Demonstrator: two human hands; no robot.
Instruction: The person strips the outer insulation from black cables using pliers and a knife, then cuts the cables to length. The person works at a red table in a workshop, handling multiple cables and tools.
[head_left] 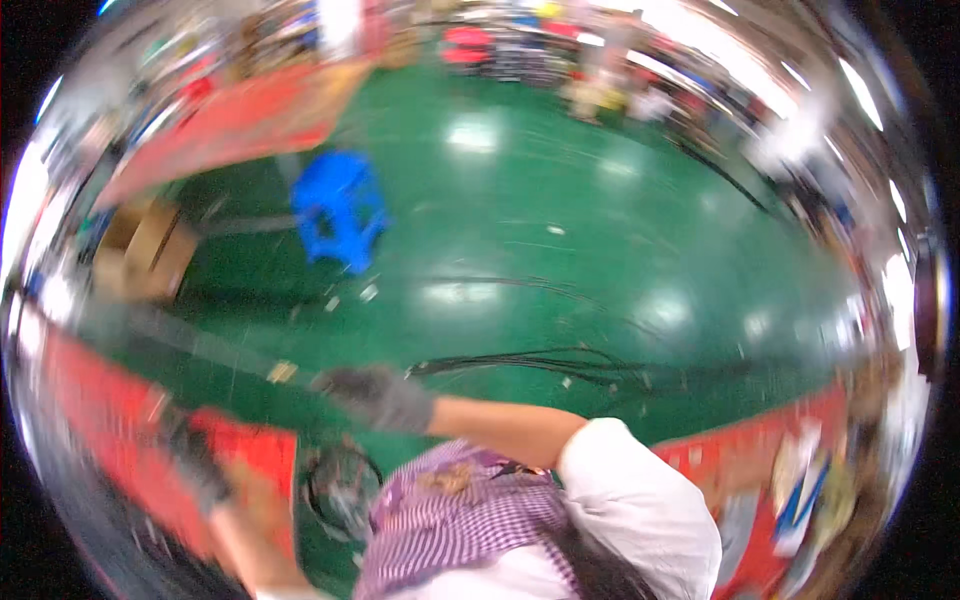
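Note:
My left hand [192, 458], in a dark grey glove, is over the red tabletop [265, 445] at the lower left. Its fingers are smeared by motion, and whether it holds anything does not show. My right hand [380, 397], gloved in the same grey, reaches across to the left above the green floor, its fingers blurred too. Thin black cables [510, 362] run rightward from near that hand; I cannot tell if it touches them. A pale grey band [205, 345] stretches towards its fingertips, too blurred to name.
A blue plastic stool [340, 205] stands beyond, beside an open cardboard box [147, 250]. Another red table [260, 110] is at the far left. Below my right arm sits a round coil [342, 488]. At the lower right, a red surface [770, 435] bears several items.

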